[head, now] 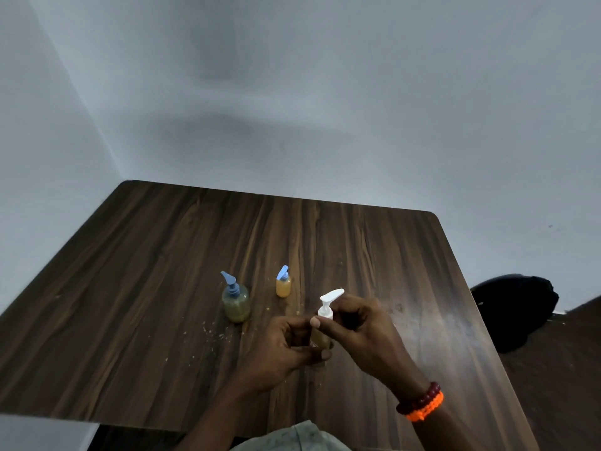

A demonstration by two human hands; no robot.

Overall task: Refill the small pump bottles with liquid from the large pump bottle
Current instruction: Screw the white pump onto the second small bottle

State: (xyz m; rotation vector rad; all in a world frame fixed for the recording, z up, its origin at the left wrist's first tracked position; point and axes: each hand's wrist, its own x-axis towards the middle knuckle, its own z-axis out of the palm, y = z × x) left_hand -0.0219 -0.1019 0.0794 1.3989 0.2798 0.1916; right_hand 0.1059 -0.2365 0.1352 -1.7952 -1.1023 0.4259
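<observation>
Holding a small bottle (pixel 320 338) with amber liquid just below the centre of the frame, the left hand (pixel 286 348) has its fingers curled closed around the bottle's body, while the right hand (pixel 361 323) pinches the collar of the white pump (pixel 328 304) between thumb and fingertips. I judge that the pump is being screwed on or off; which of the two I cannot tell.

To the upper left of the hands stands the bigger round bottle (pixel 236 302) with a blue pump, and to its right, a little higher in the frame, a second small bottle (pixel 283 285) with orange liquid and a blue pump. Both stand upright on the table (pixel 130 271), apart from each other.

What could go wrong: the clear plastic is smooth and probably slippery if liquid is on it, so the bottle may turn inside the left hand together with the cap. If the bottle tilts while the pump is loose, liquid can spill on the table. A long dip tube, if there is one, may drip when lifted out.

The table top is dark wood-grain laminate with a dull shine and with small pale crumbs or droplets near the bottles. The pump heads are hard matte plastic with a long curved spout.
</observation>
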